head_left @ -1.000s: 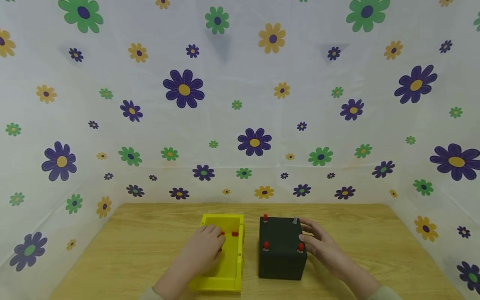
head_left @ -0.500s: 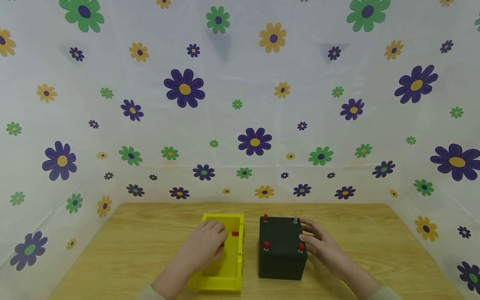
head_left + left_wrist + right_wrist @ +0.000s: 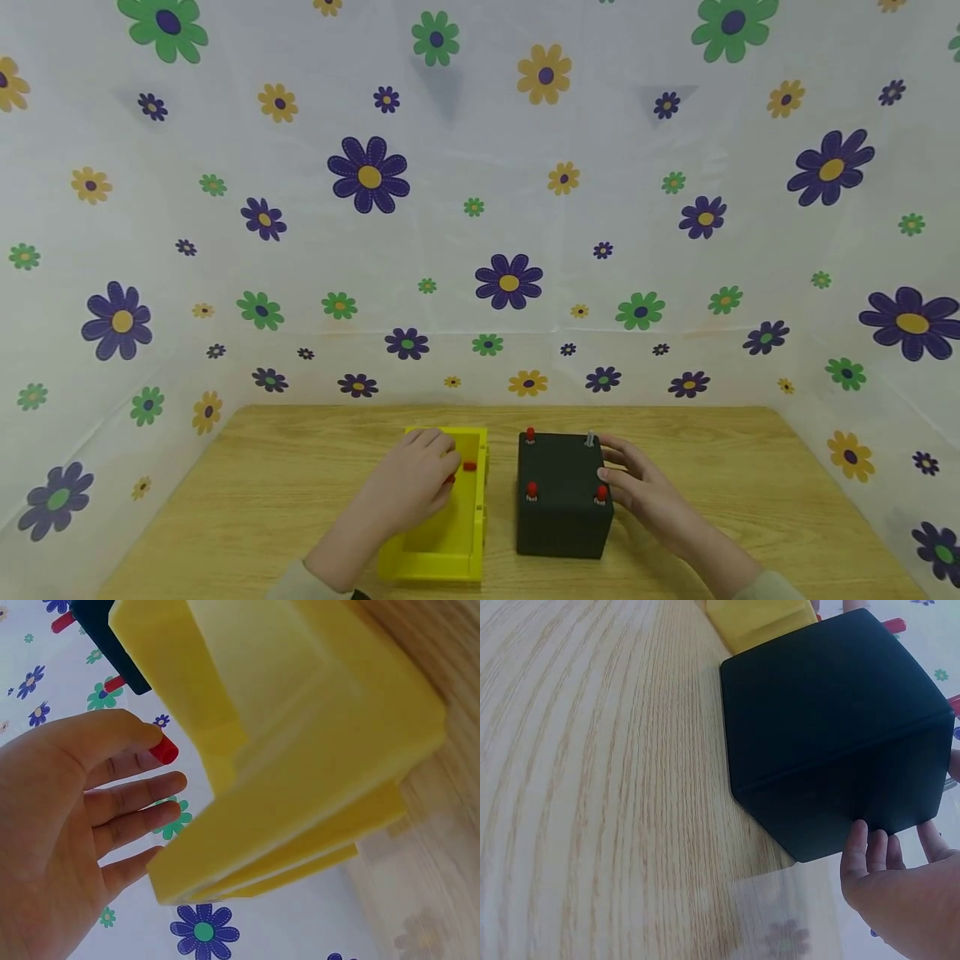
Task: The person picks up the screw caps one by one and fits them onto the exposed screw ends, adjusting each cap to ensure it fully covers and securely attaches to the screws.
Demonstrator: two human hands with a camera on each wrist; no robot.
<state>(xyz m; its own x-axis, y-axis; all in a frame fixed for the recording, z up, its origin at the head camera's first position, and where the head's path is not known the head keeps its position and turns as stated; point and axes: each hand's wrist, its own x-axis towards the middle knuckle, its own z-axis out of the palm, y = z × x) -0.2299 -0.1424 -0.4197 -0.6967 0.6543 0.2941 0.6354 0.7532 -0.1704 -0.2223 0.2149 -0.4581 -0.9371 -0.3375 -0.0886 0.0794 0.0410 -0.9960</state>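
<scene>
My left hand (image 3: 414, 487) is over the yellow tray (image 3: 456, 568), pinching a small red cap (image 3: 165, 750) between thumb and forefinger; the other fingers are spread apart. Another red cap (image 3: 469, 467) lies inside the tray near its far right. To the right stands a black box (image 3: 562, 467) with metal stems on top. Three stems wear red caps, one being the front-left cap (image 3: 532, 490); the back-right stem (image 3: 590, 439) is bare metal. My right hand (image 3: 648, 492) rests its fingertips against the box's right side, thumb near the top edge.
Both containers stand on a wood-grain table (image 3: 720, 467). A white flower-print sheet (image 3: 450, 250) encloses the back and sides. A narrow strip of table separates the tray from the box.
My left hand has risen slightly and shifted right inside the tray, bringing a red cap up between its fingers. My right hand and the black box have stayed put.
</scene>
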